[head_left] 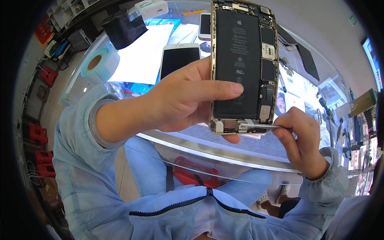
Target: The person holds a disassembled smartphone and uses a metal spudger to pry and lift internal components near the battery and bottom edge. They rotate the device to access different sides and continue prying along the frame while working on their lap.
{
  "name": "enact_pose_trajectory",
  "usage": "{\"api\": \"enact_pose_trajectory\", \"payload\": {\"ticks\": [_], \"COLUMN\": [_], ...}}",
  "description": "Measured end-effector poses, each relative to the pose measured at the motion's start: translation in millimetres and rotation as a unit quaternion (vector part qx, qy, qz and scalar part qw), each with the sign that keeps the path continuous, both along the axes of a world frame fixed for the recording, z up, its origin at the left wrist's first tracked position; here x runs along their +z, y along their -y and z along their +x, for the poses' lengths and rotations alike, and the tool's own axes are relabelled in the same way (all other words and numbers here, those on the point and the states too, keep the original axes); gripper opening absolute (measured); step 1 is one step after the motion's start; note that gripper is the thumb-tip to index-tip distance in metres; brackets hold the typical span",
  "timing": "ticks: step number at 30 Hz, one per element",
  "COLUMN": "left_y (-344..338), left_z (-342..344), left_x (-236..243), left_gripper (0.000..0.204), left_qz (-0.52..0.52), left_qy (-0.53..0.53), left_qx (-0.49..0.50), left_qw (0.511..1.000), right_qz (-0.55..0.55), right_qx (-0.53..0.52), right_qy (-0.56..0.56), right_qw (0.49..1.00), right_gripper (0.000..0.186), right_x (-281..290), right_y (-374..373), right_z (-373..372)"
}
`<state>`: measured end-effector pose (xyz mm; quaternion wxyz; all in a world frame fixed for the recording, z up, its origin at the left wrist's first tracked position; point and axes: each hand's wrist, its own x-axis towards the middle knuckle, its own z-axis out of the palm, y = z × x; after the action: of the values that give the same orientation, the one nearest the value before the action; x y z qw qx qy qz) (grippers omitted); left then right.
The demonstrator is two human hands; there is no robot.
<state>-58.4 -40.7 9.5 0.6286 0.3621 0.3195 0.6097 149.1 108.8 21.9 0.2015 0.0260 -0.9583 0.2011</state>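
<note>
My left hand (180, 94) grips an opened smartphone (269, 76) upright above the counter, its inner side facing me. The thumb lies across the lower part of the black battery (238, 48), and fingers wrap behind the frame. Circuit parts and metal shields run down the phone's right side. In my right hand (302, 138), a slim grey metal tool (262, 126) is pinched between thumb and fingers. It points left along the phone's bottom end, its tip over the parts below the battery. Whether it is a pry tool or tweezers I cannot make out.
Behind the phone, a white-framed phone (181, 52) and another phone (205, 26) lie on the glass counter. A label roll (96, 62), a black container (122, 30) and a white box (152, 7) stand left. A grey mat (200, 140) lies below; a small stand (329, 110) is right.
</note>
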Motion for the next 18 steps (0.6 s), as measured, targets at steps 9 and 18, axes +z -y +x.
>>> {"api": "enact_pose_trajectory", "payload": {"ticks": [9,18], "left_y": [3.2,-0.3], "left_z": [2.6,1.1], "left_x": [0.6,-2.7], "left_gripper": [0.045,0.044], "left_qz": [0.008,0.02], "left_qy": [-0.006,-0.033], "left_qx": [-0.017,0.001], "left_qw": [1.0,0.999], "right_qz": [0.059,0.034], "right_qx": [0.026,0.005], "right_qy": [-0.083,-0.019], "right_qw": [0.994,0.999], "right_gripper": [0.02,0.018], "right_x": [1.3,-0.5], "right_y": [1.6,0.8], "right_z": [-1.7,-1.4]}}
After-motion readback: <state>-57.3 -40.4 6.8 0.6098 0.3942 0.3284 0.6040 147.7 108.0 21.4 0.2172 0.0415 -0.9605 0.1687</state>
